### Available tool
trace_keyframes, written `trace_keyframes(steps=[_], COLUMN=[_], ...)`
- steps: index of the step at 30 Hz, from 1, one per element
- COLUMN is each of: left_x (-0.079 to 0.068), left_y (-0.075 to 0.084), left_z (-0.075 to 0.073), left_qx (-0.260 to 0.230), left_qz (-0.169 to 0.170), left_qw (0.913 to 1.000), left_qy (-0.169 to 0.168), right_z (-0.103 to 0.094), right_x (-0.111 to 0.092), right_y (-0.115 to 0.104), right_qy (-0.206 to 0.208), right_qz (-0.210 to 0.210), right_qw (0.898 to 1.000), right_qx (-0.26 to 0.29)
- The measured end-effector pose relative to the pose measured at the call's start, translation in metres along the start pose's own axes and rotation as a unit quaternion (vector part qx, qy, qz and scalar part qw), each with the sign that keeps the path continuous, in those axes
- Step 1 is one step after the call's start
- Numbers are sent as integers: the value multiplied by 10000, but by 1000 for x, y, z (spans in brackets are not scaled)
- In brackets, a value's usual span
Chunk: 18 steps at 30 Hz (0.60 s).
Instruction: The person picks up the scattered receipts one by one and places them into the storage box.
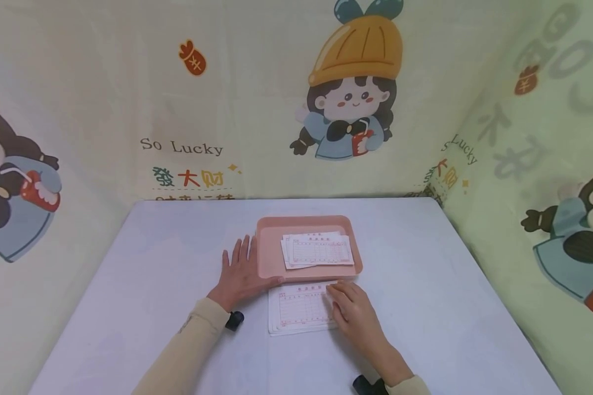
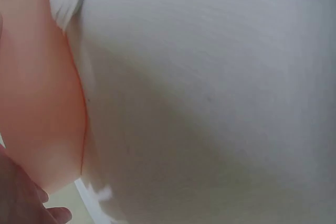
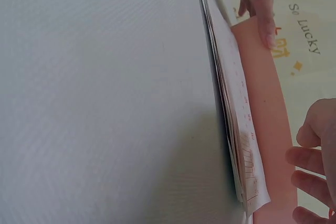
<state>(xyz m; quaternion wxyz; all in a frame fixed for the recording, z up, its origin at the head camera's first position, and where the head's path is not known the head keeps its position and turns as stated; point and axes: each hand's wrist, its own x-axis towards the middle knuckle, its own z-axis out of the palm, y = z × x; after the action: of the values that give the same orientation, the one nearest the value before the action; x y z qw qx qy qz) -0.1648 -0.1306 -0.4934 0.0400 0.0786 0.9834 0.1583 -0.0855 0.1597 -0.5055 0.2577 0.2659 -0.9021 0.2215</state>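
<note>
My left hand (image 1: pixel 241 278), fingers straight and spread, rests against the left side of a pink tray (image 1: pixel 270 252), its thumb along the front corner. In the tray lie several white printed slips (image 1: pixel 322 251) with red lines. Just in front of it, a stack of similar slips (image 1: pixel 300 311) sits on the table. My right hand (image 1: pixel 357 315) is over that stack's right side, its fingers loosely bent near the upper right corner. From the right wrist view, the fingers (image 3: pixel 310 184) stand apart, with no slip visible between them.
The white table (image 1: pixel 178 241) reaches back to a cartoon-printed backdrop (image 1: pixel 257 99), which also runs along both sides. A black wrist camera (image 1: pixel 234 320) is on the left wrist, another (image 1: pixel 368 385) on the right.
</note>
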Motion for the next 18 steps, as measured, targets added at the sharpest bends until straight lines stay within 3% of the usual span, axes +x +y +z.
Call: trace_keyframes(steps=[18], left_x=[-1], left_y=[1], left_z=[0], left_qx=[144], left_qz=[41], left_qw=[9998], left_qy=[96], right_z=[3], right_x=[-5], right_y=[-3], right_qy=[-202], right_qz=[89], right_qw=[9997], right_qx=[57])
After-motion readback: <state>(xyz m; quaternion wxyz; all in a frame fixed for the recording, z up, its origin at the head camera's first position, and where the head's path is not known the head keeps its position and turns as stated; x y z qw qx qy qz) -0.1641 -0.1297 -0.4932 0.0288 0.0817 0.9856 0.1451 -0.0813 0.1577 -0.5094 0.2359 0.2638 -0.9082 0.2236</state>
